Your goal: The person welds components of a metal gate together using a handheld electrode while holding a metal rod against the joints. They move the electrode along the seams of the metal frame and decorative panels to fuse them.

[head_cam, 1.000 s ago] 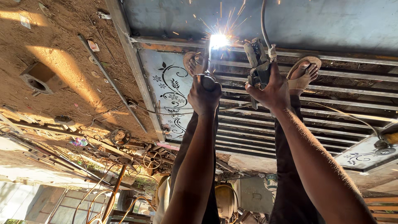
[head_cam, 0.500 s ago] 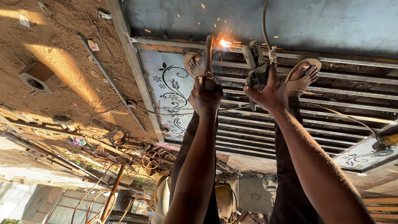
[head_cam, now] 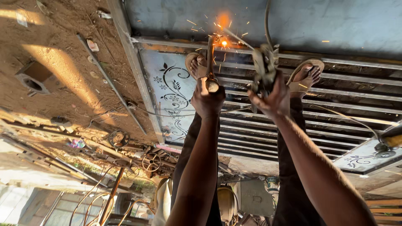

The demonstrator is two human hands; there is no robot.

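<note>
Two hands, left hand (head_cam: 208, 98) gripping rod (head_cam: 209, 58), right hand (head_cam: 270, 97) perhaps welding holder (head_cam: 263, 67), sparks.

This is an open-air metal workshop, set on bare ground. A large steel gate (head_cam: 268, 125) with slatted bars and a scroll-patterned panel lies flat across the middle of the frame, sparks (head_cam: 223, 41) flying at its top edge. Scrap steel strips (head_cam: 109, 86), metal wheels (head_cam: 118, 138) and loose rods litter the sunlit dirt floor (head_cam: 54, 71) at the left.
</note>
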